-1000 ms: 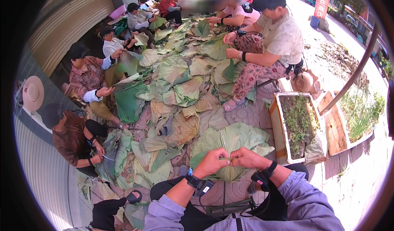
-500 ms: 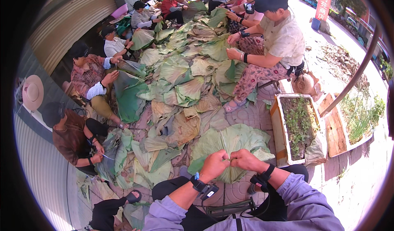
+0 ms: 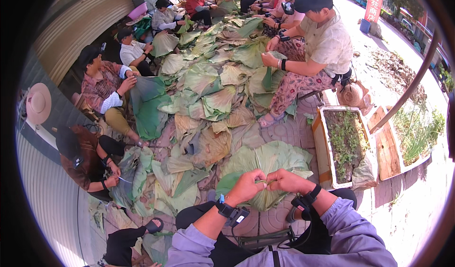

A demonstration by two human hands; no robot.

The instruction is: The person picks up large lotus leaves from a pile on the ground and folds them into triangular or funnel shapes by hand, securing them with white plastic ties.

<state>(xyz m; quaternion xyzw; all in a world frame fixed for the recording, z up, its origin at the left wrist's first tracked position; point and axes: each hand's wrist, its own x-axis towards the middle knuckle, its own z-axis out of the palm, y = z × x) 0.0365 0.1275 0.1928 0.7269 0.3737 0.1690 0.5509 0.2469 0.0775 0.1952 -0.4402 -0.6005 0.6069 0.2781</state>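
A large pale green lotus leaf [image 3: 275, 159] spreads out in front of my knees, its folds fanning away from my fingers. My left hand [image 3: 246, 186] is closed, thumb and fingers pinching the gathered near part of the leaf. Close beside it, almost touching, my right hand [image 3: 286, 180] pinches the same part. What exactly lies between the fingertips is too small to make out. Both wrists carry black bands with small devices. Beyond the leaf lies a dried brown lotus leaf [image 3: 212, 146], and a long heap of lotus leaves [image 3: 204, 82] stretches away from it.
Several people sit along both sides of the heap, handling leaves. At the left, a person in brown [image 3: 78, 160] bends over leaves. A white planter box [image 3: 323, 146] with seedlings stands at my right, beside a wooden board [image 3: 385, 148]. A sandalled foot [image 3: 154, 225] is at lower left.
My hands have shifted slightly, still pinching the leaf, and the leaf's left side has turned a little. At left, the person in plaid has lowered and drawn in their hands; the one in brown bends lower.
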